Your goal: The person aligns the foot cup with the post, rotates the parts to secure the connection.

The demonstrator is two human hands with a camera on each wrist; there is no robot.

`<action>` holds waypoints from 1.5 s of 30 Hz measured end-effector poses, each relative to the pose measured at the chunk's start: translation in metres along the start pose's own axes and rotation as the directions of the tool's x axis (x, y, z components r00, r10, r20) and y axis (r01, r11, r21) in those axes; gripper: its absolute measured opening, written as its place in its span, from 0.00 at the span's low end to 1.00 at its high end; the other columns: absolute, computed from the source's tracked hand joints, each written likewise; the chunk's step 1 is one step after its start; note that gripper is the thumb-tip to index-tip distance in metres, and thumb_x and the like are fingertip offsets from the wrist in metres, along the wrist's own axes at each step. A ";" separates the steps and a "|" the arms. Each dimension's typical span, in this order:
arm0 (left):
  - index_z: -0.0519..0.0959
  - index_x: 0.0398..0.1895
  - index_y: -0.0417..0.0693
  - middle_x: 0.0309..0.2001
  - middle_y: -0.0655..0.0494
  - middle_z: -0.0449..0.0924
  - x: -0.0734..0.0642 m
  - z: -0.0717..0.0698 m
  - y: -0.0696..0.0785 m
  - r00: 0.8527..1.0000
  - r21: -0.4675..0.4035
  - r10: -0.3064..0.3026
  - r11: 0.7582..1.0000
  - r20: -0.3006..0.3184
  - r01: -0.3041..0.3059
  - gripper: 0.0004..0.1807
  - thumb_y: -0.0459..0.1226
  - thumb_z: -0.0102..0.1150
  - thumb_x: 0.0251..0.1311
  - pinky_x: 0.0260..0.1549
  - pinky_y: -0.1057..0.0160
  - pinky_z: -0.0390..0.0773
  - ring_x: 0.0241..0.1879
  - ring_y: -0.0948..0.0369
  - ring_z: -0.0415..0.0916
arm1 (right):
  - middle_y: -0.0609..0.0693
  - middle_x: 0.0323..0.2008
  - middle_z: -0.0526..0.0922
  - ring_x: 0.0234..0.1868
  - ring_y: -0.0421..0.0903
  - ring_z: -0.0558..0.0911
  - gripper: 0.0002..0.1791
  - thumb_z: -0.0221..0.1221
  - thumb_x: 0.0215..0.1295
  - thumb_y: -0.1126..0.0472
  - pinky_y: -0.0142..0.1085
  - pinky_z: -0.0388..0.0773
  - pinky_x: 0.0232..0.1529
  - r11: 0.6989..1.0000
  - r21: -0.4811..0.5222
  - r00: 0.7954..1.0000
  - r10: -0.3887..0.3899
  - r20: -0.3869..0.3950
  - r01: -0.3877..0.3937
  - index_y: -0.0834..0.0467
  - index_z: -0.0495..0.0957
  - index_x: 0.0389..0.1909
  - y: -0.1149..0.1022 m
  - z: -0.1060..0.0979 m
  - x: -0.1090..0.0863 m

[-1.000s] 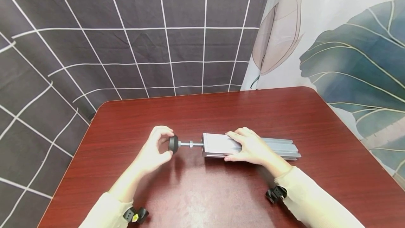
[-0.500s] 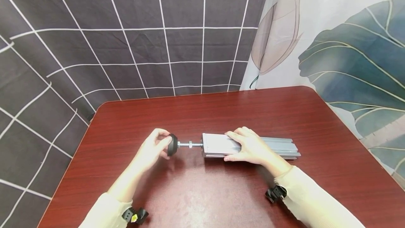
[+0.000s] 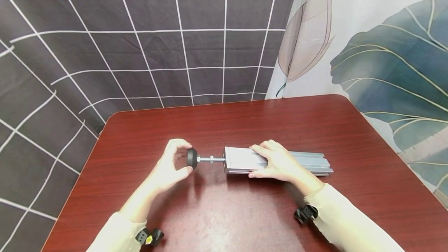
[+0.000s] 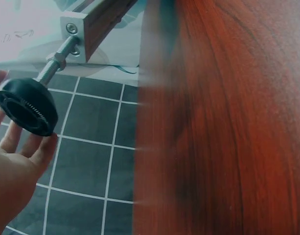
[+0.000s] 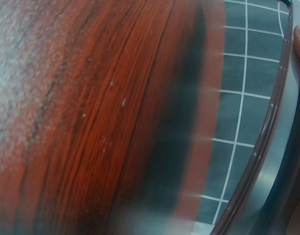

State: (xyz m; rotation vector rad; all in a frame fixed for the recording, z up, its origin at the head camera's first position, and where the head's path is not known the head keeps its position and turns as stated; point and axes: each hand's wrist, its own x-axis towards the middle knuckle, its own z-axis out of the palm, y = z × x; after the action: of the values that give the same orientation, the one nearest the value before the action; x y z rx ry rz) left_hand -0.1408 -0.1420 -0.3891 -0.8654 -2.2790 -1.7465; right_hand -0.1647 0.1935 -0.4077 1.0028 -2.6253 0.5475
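A round black leveling foot [image 3: 191, 158] sits at the left end of a threaded rod [image 3: 218, 159]. My left hand [image 3: 170, 166] holds the foot's rim between thumb and fingertips. In the left wrist view the hollow underside of the foot [image 4: 27, 107] faces the camera, with fingers around its edge. A nut [image 3: 211, 159] is on the rod, which enters the end plate [image 4: 74, 36] of a silver aluminium profile [image 3: 245, 159]. Across that profile my right hand [image 3: 276, 162] grips, thumb on the near side, fingers over the top. Its palm side is hidden.
The reddish-brown wooden table [image 3: 224, 127] lies under both hands. Behind it hangs a dark grey curtain with a white grid [image 3: 203, 49]. A leaf-patterned curtain [image 3: 385, 69] hangs at the right. Each wrist wears a small black device [image 3: 305, 214].
My left thumb and fingers turned around the black foot half a second ago, and now they are back on its rim as before. My right hand and the profile stay almost still.
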 end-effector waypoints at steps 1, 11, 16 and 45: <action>0.64 0.52 0.32 0.52 0.42 0.64 0.000 0.000 0.002 0.999 -0.001 -0.042 0.999 -0.020 0.042 0.28 0.17 0.58 0.44 0.50 0.69 0.73 0.48 0.60 0.73 | 0.48 0.37 0.76 0.40 0.47 0.74 0.42 0.69 0.36 0.35 0.45 0.71 0.43 1.000 0.001 1.000 0.000 0.000 0.000 0.57 0.77 0.51 0.000 0.000 0.000; 0.72 0.49 0.45 0.40 0.45 0.77 0.005 -0.004 0.007 0.868 0.135 -0.478 0.859 -0.137 0.494 0.15 0.41 0.56 0.63 0.24 0.56 0.78 0.20 0.55 0.74 | 0.47 0.37 0.76 0.40 0.47 0.74 0.42 0.69 0.36 0.34 0.44 0.71 0.43 1.000 -0.004 1.000 -0.003 0.007 0.003 0.57 0.77 0.52 -0.001 0.003 0.001; 0.72 0.48 0.43 0.39 0.47 0.77 0.004 -0.003 0.005 0.898 0.120 -0.427 0.891 -0.111 0.438 0.15 0.36 0.61 0.59 0.31 0.61 0.80 0.30 0.56 0.78 | 0.47 0.37 0.75 0.39 0.47 0.73 0.42 0.69 0.36 0.35 0.44 0.71 0.42 1.000 0.001 1.000 0.002 0.012 -0.002 0.57 0.77 0.52 -0.002 0.003 0.001; 0.67 0.53 0.36 0.43 0.40 0.74 0.000 -0.004 0.005 0.907 -0.011 -0.421 0.907 0.018 0.421 0.20 0.30 0.57 0.58 0.30 0.61 0.81 0.34 0.54 0.78 | 0.48 0.37 0.76 0.40 0.48 0.74 0.42 0.70 0.36 0.35 0.45 0.71 0.43 1.000 0.001 1.000 0.009 0.001 -0.009 0.57 0.77 0.52 -0.003 -0.001 -0.002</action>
State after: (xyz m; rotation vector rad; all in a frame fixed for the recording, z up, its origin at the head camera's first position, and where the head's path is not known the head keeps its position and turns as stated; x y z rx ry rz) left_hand -0.1392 -0.1444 -0.3836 -0.4010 -2.6151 -1.9192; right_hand -0.1612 0.1927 -0.4068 0.9923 -2.6314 0.5500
